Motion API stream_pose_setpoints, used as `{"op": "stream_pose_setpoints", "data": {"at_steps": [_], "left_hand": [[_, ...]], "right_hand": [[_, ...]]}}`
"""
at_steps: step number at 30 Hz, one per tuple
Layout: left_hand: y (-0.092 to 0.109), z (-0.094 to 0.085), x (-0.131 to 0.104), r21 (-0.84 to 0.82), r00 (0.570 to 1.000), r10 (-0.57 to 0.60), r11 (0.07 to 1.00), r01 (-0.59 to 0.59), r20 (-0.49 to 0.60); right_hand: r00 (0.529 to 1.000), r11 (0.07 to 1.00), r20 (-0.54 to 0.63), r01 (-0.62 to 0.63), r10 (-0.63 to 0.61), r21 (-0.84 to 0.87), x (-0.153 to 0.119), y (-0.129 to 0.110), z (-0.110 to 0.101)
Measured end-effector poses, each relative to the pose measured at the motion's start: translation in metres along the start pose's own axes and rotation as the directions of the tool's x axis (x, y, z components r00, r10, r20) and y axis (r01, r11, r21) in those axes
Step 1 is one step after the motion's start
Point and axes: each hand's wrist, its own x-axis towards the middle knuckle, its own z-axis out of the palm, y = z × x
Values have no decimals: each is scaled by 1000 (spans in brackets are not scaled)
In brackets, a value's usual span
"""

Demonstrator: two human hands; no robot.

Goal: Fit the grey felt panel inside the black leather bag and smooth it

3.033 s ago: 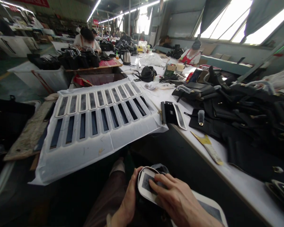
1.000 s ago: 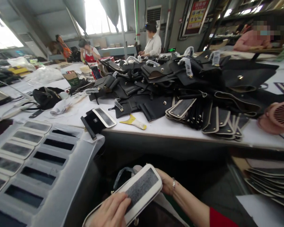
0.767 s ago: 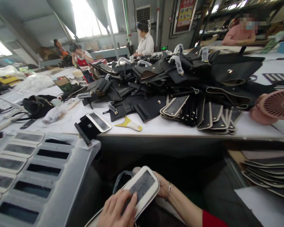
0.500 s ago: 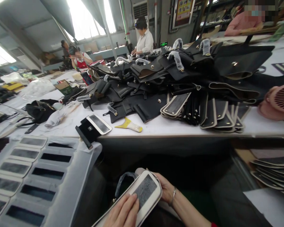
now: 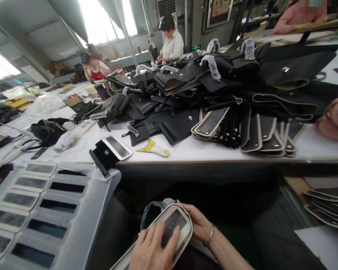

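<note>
A long bag panel with a pale rounded border and a dark centre is tilted low in the middle of the view. My left hand lies over its face, fingers spread and pressing on the dark centre. Around the panel's upper right edge, my right hand is wrapped, a bracelet on its wrist; some of its fingers are hidden behind the panel. A plastic-wrapped handle loops out beside the panel's upper left edge.
Black bag parts are heaped on the white table, near a yellow tool and a pink fan. Pale-bordered panels lie on a grey rack at left. More panels are stacked right. People work beyond.
My left hand has shifted up and right over the panel, its fingers now spread wider. My right hand still holds the panel's edge. The view has shifted slightly.
</note>
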Motion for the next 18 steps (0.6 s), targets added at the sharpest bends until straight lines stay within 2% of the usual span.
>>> {"op": "stream_pose_setpoints", "data": {"at_steps": [4,7,12,18], "left_hand": [[-3,7,3,-46,987,105,993,-111,-119],[-1,3,12,-121,988,100,986,-114,-117],[8,-6,30,-274,997,-66,959,75,43],[14,-6,28,-363,977,-133,913,186,168]], "right_hand": [[999,1000,12,-30,30,6,1,3,-3],[999,999,13,-52,52,7,0,4,-3],[1000,1000,-14,-13,13,-3,-3,4,4],[999,999,-45,7,-8,-42,-5,2,24]]}}
